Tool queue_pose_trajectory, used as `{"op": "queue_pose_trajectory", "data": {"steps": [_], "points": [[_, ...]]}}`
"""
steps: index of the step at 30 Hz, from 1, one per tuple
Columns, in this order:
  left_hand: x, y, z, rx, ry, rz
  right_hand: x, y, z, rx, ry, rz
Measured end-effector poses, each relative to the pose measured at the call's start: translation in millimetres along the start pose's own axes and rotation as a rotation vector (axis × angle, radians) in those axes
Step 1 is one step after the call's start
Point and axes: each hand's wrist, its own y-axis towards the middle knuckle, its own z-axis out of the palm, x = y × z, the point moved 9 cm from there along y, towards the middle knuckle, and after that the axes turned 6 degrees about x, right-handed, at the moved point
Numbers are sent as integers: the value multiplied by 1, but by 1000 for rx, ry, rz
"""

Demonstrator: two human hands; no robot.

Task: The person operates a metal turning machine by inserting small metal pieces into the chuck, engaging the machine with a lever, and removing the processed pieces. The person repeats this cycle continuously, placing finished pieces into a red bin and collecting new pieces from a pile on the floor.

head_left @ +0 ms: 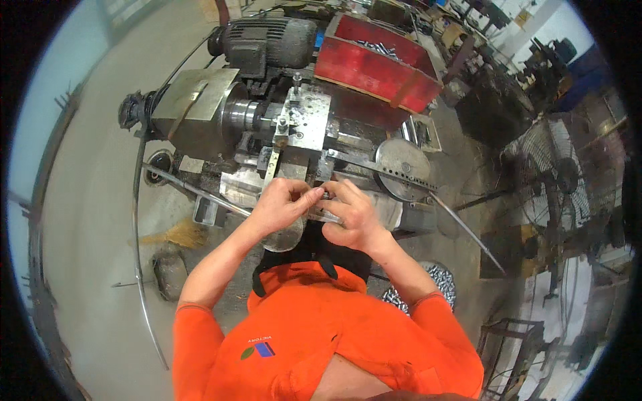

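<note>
My left hand [284, 204] and my right hand [352, 212] meet in front of the machine, fingertips nearly touching. Between the pinched fingers sits a small dark metal piece [326, 194], mostly hidden, so its exact kind does not show. Just beyond my hands stands a lathe-like machine with a steel block [309, 120] bolted on top and a round spindle [244, 115] to its left. A flat bar with a row of holes [384, 168] reaches right from the block's front. Under my left wrist lies a rounded metal plate [286, 238].
A motor [269, 45] sits behind the machine, beside a red box [364, 70] holding metal pins. A round metal disc [403, 160] is at right. Long rods [200, 192] jut left. Small metal parts [440, 286] fill a container by my right elbow. A fan [552, 170] stands far right.
</note>
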Motion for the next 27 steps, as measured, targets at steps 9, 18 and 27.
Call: {"op": "queue_pose_trajectory", "data": {"steps": [9, 18, 27], "points": [[25, -6, -27, 76, -162, -37, 8, 42, 32, 241, -32, -150], [26, -26, -92, 84, -72, -9, 17, 110, 60, 404, 2, -311], [97, -211, -282, -661, 657, -327, -120, 192, 124, 488, -491, 122]]}}
